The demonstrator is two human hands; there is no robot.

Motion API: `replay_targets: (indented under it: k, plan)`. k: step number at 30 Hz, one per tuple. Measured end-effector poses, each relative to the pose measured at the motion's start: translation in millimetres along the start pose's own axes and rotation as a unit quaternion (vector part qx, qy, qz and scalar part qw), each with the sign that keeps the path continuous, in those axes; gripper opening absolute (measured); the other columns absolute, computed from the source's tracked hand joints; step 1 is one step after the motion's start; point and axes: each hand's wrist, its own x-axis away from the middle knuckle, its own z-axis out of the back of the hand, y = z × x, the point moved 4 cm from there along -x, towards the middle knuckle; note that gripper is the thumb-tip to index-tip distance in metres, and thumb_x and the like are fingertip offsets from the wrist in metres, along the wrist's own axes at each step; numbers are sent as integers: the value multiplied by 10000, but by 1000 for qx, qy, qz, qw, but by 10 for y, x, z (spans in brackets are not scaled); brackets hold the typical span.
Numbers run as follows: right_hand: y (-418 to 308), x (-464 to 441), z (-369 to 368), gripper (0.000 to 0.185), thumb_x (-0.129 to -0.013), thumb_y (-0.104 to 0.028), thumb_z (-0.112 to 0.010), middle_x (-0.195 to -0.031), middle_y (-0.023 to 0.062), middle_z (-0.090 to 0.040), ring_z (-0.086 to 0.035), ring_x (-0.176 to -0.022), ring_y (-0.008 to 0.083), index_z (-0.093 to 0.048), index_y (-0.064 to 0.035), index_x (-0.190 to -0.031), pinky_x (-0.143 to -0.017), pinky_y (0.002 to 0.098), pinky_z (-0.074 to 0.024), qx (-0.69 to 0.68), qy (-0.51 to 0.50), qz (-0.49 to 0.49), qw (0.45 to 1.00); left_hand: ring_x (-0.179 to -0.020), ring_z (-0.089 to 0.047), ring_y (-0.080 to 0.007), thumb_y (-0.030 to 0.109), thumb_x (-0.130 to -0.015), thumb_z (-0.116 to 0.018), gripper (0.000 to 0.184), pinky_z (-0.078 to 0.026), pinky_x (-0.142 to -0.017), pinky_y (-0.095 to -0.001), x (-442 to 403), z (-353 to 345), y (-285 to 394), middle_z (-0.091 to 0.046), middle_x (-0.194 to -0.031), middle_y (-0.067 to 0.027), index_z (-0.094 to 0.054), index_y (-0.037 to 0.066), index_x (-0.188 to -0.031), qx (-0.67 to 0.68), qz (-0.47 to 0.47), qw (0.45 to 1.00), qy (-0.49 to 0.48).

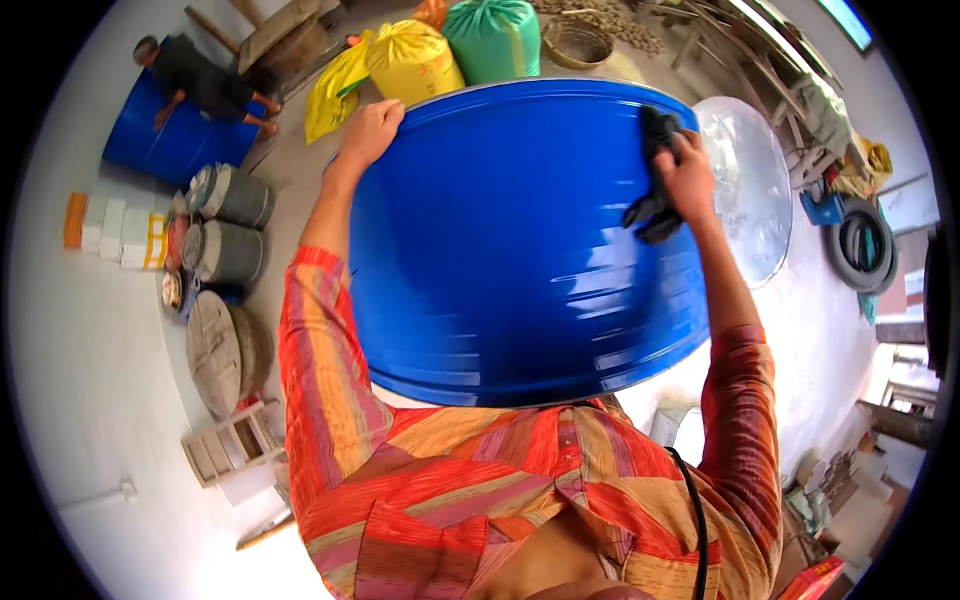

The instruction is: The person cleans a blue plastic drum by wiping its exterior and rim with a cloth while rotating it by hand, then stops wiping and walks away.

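A large glossy blue drum [500, 230] fills the middle of the head view, close against my body. My left hand [372, 132] is closed over its rim at the far left corner, fingers mostly hidden behind the edge. Near the far right side, my right hand [688, 180] grips a bunched pair of black gloves [655, 225]. The gloves have finger-like ends and hang against the blue surface. Just right of the drum is a round, clear plastic-looking sheet [745, 190], partly hidden behind my right hand and the drum.
Yellow [413, 58] and green sacks [492, 40] stand beyond the drum, with a wicker basket [578, 43] beside them. At upper left, a person [195, 75] is on another blue drum [165, 130]. Metal cans [225, 252] line the left wall; tyres [862, 245] lie right.
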Motion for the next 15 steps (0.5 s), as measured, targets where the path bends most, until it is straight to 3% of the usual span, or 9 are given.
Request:
replay_targets:
  k: [2,3,5,6,8,9,10,11,15]
  plan:
    - [-378,107,-24,356,-776,-295,-654,-1169,99,-593,-565,-1065,332,-689,-133,-1090,-888,427,-486,25,45,39,998,-907,-634,-390,388,-950,-445,401,-487,-793,-445,-227,63,292,-673,-936,-201,-675,64,-998,-59,-18,988,-141]
    - [-570,151,-31,352,-760,-290,-659,-1143,95,-602,-570,-1042,328,-693,-135,-1075,-867,426,-492,27,43,59,997,-970,-620,-392,414,-960,-410,444,-476,-829,-453,-326,50,574,-662,-1014,-210,-667,57,-1023,-40,-19,986,-163]
    - [-919,257,-124,323,-722,-267,-686,-1099,105,-610,-571,-1002,332,-698,-107,-1003,-829,436,-493,-11,29,110,993,-976,-618,-400,399,-970,-398,443,-479,-844,-423,-621,-253,826,-661,-1044,-219,-657,70,-1114,98,-57,974,-196]
    - [-1105,330,-189,291,-695,-247,-694,-1066,94,-607,-567,-964,322,-695,-105,-949,-792,437,-485,-32,18,135,990,-976,-618,-400,399,-970,-398,443,-479,-844,-423,-692,-429,952,-661,-1044,-219,-657,70,-1114,96,-60,973,-202]
    - [-1514,507,-290,248,-670,-279,-686,-1018,69,-577,-544,-938,288,-686,-119,-860,-771,415,-447,-47,8,200,979,-928,-619,-427,423,-965,-400,447,-486,-804,-439,-836,-696,1129,-668,-991,-219,-680,83,-1038,-130,-28,979,-153]
    - [-1692,605,-334,230,-670,-293,-680,-997,63,-563,-537,-946,274,-685,-133,-835,-776,406,-433,-67,-30,230,970,-928,-619,-427,423,-965,-400,447,-486,-804,-439,-826,-716,1180,-668,-991,-219,-680,83,-1038,-131,-36,979,-154]
    - [-1900,702,-338,213,-686,-305,-687,-992,49,-548,-521,-970,248,-690,-145,-826,-784,385,-422,-55,-96,255,960,-909,-630,-414,435,-956,-399,444,-492,-795,-459,-756,-665,1168,-675,-955,-206,-692,102,-977,-139,16,982,-129]
    - [-2049,828,-420,223,-698,-340,-698,-996,31,-532,-504,-993,228,-697,-155,-823,-798,365,-412,-49,-96,298,948,-891,-641,-401,446,-946,-398,447,-497,-786,-478,-686,-615,1129,-682,-920,-192,-704,122,-917,-148,67,981,-103]
    - [-2340,961,-530,240,-684,-371,-712,-960,2,-522,-506,-977,199,-709,-181,-831,-793,352,-409,-132,-87,374,914,-764,-642,-383,449,-931,-468,434,-489,-685,-472,-403,-323,814,-664,-762,-173,-681,101,-783,-164,47,983,-73]
